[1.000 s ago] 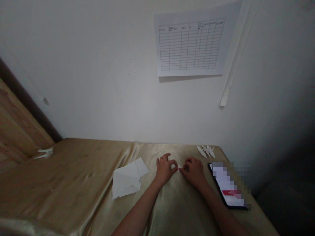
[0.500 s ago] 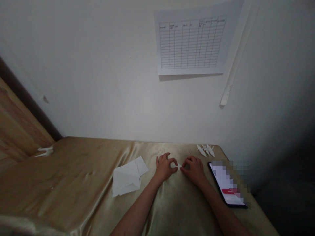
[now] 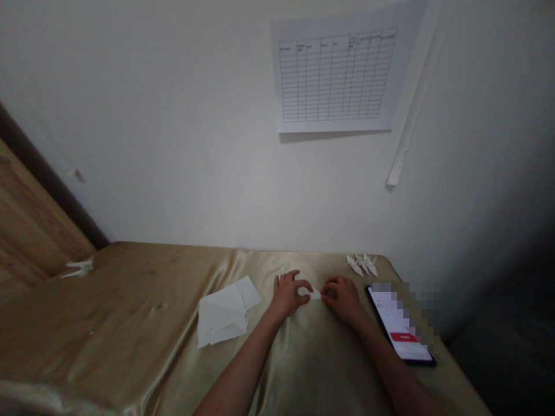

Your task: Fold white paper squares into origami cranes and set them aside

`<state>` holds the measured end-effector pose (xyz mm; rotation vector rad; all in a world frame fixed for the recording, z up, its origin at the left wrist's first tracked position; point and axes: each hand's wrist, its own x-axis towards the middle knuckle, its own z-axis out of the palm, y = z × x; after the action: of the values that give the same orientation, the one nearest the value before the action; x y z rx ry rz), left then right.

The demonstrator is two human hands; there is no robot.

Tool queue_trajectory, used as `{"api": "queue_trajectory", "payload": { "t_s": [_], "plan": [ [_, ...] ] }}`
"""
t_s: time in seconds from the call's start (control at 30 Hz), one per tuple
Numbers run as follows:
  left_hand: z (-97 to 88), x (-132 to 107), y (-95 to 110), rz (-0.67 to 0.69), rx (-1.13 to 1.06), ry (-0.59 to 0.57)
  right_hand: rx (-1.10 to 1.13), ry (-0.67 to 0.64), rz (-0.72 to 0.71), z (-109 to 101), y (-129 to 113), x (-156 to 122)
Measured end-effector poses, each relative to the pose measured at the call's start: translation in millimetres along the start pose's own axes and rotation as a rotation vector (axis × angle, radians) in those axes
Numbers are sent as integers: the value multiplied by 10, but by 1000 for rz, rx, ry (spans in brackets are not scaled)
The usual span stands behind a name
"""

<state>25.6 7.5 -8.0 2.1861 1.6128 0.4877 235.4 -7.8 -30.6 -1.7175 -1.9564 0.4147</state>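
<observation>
A small folded piece of white paper (image 3: 315, 294) lies between my two hands on the gold satin tablecloth (image 3: 130, 323). My left hand (image 3: 288, 293) pinches its left end with thumb and forefinger. My right hand (image 3: 344, 296) has its fingers curled and pinches the right end. Both forearms reach in from the bottom of the view. Most of the paper is hidden by my fingers.
A loose stack of white paper sheets (image 3: 225, 313) lies left of my hands. Several small folded paper shapes (image 3: 362, 265) sit at the table's back right. A lit phone (image 3: 401, 332) lies along the right edge. A printed table sheet (image 3: 335, 78) hangs on the wall.
My hands have stayed on the small paper, with only slight finger shifts. A little more of the white piece shows between them now.
</observation>
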Motion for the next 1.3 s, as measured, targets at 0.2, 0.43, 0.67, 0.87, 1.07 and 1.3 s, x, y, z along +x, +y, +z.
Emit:
{"api": "queue_trajectory", "payload": {
  "t_s": [0.2,0.43,0.67,0.87,1.07,1.3],
  "plan": [
    [-8,-7,2,1,2,-7,30,-27,-15,-2,68,16],
    [-41,-33,-56,40,-1,-12,88,-47,-66,-65,121,2],
    [-39,-41,-110,92,3,-15,55,-16,-89,-74,12,-70],
    [-33,-43,-86,85,14,1,71,12,-112,-45,-84,-104],
    [34,-30,-63,84,22,123,71,-3,-159,-1,-88,-100],
    [0,-56,-2,79,34,97,16,74,-163,105,-31,-48]
  ]
}}
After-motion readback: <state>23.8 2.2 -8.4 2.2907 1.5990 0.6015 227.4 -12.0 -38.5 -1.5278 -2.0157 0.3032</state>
